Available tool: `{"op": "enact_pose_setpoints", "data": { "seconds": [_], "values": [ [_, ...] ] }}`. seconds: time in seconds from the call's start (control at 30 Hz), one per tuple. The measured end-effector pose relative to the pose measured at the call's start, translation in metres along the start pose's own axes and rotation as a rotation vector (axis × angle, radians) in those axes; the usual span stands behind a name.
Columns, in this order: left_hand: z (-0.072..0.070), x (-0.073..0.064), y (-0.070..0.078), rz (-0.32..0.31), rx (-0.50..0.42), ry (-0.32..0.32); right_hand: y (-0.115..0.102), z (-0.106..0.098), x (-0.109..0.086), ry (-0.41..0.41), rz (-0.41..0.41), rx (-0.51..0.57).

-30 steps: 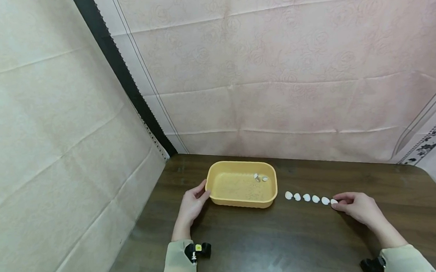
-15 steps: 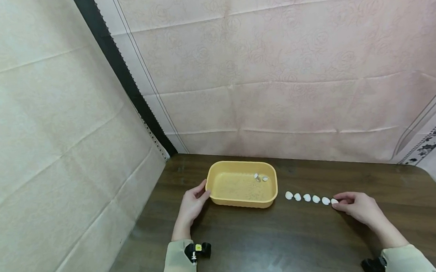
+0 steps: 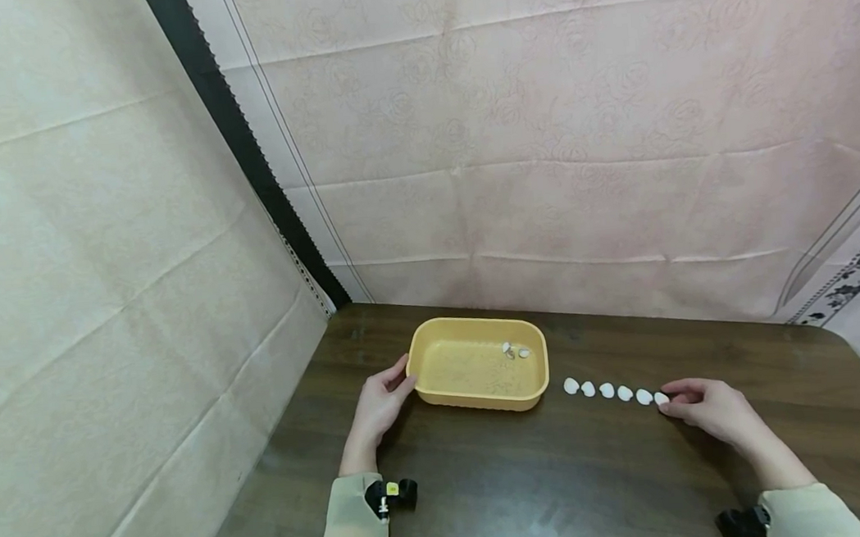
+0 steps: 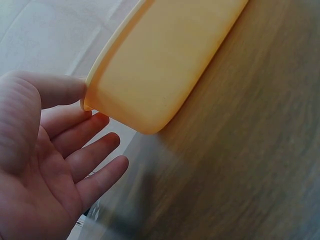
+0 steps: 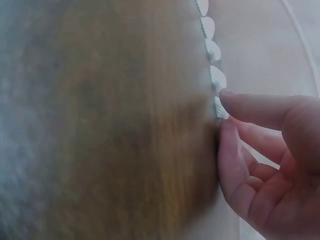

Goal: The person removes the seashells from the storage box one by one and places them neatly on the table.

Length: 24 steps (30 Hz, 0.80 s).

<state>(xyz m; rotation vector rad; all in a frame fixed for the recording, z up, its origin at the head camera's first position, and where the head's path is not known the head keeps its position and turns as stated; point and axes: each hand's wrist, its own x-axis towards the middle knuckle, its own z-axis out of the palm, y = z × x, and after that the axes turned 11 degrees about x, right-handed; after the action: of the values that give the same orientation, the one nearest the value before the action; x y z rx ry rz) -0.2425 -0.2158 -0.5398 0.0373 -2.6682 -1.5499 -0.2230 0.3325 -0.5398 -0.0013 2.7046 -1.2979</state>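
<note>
A yellow plastic basin (image 3: 438, 395) stands on the brown wooden table. My left hand (image 3: 381, 404) pinches its left rim between thumb and forefinger; the other fingers are spread below the rim in the left wrist view. Inside the basin, towards its right, lie a few small pale shells (image 3: 524, 353). To the right of the basin, several white shells (image 3: 607, 391) form a row on the tabletop. At the row's right end my right hand (image 3: 715, 411) holds the last shell (image 5: 220, 107) between thumb and forefinger, low at the table surface. Its underside is hidden.
The dark wood table (image 3: 531, 476) reaches back to a pale patterned cloth (image 3: 554, 129) hanging behind it. Another cloth (image 3: 123, 320) hangs along the left side. A camera is strapped to each wrist.
</note>
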Motion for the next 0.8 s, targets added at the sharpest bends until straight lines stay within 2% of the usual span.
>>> {"op": "enact_pose_setpoints", "data": {
  "seconds": [0.2, 0.47, 0.63, 0.8],
  "values": [
    [0.0, 0.0, 0.0, 0.01, 0.003, 0.0, 0.0, -0.005, -0.005, -0.021, 0.014, 0.065],
    [0.0, -0.001, -0.001, 0.003, 0.005, 0.003, -0.012, -0.001, -0.008, 0.022, -0.003, 0.133],
    [0.001, -0.001, -0.002, 0.002, 0.012, 0.007, -0.034, 0.012, -0.005, 0.053, -0.083, 0.166],
    [0.002, -0.001, -0.002, 0.013, 0.009, 0.002, -0.072, 0.033, 0.003, 0.07, -0.184, 0.174]
  ]
}}
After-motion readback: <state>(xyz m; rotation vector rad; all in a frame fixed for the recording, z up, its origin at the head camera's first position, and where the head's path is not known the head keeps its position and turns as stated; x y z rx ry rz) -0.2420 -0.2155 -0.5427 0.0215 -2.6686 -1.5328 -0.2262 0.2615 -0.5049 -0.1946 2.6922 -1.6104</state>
